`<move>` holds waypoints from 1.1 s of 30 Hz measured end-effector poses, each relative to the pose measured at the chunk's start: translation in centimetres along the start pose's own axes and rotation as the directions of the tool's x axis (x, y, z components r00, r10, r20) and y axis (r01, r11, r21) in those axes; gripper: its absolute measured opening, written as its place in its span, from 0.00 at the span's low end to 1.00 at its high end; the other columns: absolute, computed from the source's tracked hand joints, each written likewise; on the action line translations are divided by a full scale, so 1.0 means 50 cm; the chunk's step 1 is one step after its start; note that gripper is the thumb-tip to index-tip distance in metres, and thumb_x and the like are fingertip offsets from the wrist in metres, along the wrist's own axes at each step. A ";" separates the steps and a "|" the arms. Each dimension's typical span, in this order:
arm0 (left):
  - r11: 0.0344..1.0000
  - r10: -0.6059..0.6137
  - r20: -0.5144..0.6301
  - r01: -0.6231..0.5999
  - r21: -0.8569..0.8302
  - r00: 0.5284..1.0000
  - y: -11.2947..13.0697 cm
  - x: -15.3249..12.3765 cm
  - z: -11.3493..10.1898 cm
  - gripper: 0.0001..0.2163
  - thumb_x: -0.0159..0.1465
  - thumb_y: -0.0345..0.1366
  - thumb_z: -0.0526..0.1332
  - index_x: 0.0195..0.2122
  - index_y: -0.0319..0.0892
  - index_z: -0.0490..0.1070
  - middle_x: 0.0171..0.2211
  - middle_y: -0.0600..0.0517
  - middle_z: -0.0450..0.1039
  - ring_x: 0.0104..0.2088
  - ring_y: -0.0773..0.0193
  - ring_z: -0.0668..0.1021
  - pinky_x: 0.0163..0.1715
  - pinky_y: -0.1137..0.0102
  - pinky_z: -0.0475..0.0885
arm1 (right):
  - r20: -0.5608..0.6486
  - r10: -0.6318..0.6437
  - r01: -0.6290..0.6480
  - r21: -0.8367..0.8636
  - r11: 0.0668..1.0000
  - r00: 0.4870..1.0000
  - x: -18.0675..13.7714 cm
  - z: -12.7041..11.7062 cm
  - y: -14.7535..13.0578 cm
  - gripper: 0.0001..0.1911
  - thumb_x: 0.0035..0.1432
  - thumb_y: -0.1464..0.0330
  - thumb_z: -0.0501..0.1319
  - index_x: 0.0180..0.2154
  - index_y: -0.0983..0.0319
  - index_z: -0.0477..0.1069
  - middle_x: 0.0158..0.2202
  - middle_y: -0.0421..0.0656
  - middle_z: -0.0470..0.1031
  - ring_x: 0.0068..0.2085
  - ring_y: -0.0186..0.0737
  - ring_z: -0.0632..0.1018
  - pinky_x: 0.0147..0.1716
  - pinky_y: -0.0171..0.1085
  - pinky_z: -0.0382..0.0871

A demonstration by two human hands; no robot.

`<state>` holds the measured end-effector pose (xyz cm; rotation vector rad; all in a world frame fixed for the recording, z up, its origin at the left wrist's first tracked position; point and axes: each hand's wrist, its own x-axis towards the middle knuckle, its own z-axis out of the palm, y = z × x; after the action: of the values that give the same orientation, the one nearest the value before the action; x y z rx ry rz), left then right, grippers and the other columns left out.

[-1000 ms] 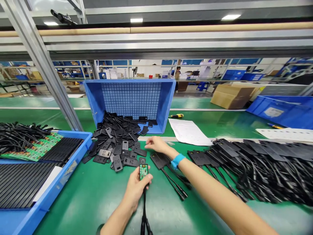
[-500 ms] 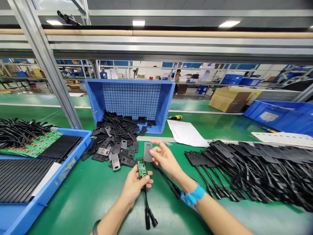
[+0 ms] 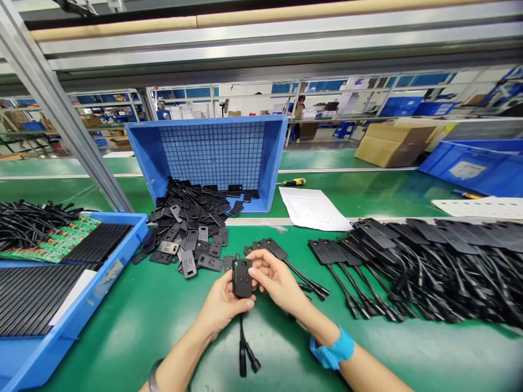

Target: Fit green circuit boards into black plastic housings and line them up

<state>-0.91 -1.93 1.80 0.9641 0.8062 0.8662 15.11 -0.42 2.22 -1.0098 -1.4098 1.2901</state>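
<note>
My left hand (image 3: pixel 223 304) grips a small module (image 3: pixel 242 276) from below, its two black cables with plugs (image 3: pixel 246 354) hanging down over the green mat. My right hand (image 3: pixel 273 277) pinches a black plastic cover against the front of that module, so the green circuit board is hidden. Just beyond my hands lies a heap of loose black covers (image 3: pixel 192 228) spilling out of a tipped blue crate (image 3: pixel 216 158). Two finished black units with cables (image 3: pixel 286 261) lie right behind my right hand.
A long pile of finished cabled units (image 3: pixel 429 267) fills the right of the mat. A blue tray (image 3: pixel 77 321) at left holds black strips, green boards (image 3: pixel 53 242) and cables. A paper sheet (image 3: pixel 312 209) and a yellow screwdriver (image 3: pixel 295 182) lie behind. A slanted metal post (image 3: pixel 61 114) rises at left.
My right hand reached to the cover heap, lifted one black cover, and brought it back onto the green board in my left hand. The view tilted downward.
</note>
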 end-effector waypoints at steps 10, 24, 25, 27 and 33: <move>0.971 0.094 0.022 -0.097 0.219 0.995 -0.023 0.004 -0.003 0.26 0.56 0.43 0.67 0.52 0.37 0.64 0.38 0.45 0.74 0.33 0.63 0.78 0.28 0.73 0.72 | 0.020 0.101 -0.101 -0.005 0.995 0.995 0.004 0.003 0.007 0.25 0.56 0.48 0.59 0.44 0.62 0.66 0.29 0.37 0.67 0.22 0.30 0.69 0.21 0.32 0.63; 0.907 0.114 -0.033 -0.091 0.412 0.993 -0.035 -0.002 0.001 0.25 0.59 0.39 0.61 0.56 0.37 0.61 0.36 0.44 0.76 0.30 0.61 0.81 0.30 0.69 0.77 | 0.003 0.104 -0.104 0.021 0.994 0.995 0.003 0.015 0.013 0.23 0.57 0.49 0.57 0.30 0.64 0.69 0.22 0.36 0.61 0.23 0.32 0.61 0.24 0.33 0.56; 0.923 0.111 -0.033 -0.090 0.375 0.993 -0.034 0.000 0.002 0.25 0.59 0.40 0.62 0.55 0.36 0.61 0.37 0.43 0.76 0.30 0.60 0.80 0.29 0.69 0.76 | -0.021 0.072 -0.073 -0.042 0.996 0.997 0.001 0.019 0.015 0.22 0.59 0.51 0.55 0.32 0.64 0.70 0.23 0.37 0.62 0.24 0.33 0.63 0.24 0.33 0.59; 0.956 0.133 -0.023 -0.122 0.268 0.991 -0.033 0.005 -0.001 0.27 0.57 0.40 0.64 0.56 0.37 0.60 0.42 0.41 0.75 0.35 0.60 0.80 0.33 0.69 0.76 | -0.058 -0.050 0.034 -0.254 0.967 0.997 -0.007 0.028 0.017 0.19 0.61 0.56 0.55 0.42 0.65 0.71 0.31 0.42 0.67 0.30 0.38 0.69 0.30 0.37 0.66; 0.826 0.245 0.126 -0.274 0.492 0.961 -0.039 0.014 -0.039 0.38 0.53 0.27 0.57 0.66 0.45 0.48 0.54 0.42 0.69 0.48 0.58 0.76 0.48 0.63 0.73 | 0.073 -0.193 0.182 -0.748 0.639 0.978 -0.028 0.043 0.022 0.28 0.61 0.72 0.55 0.62 0.67 0.55 0.44 0.52 0.67 0.44 0.48 0.71 0.45 0.46 0.71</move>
<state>-1.82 -1.27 -0.81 1.5902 0.8856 0.8696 13.27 -2.12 0.97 -1.3468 -2.0493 0.4952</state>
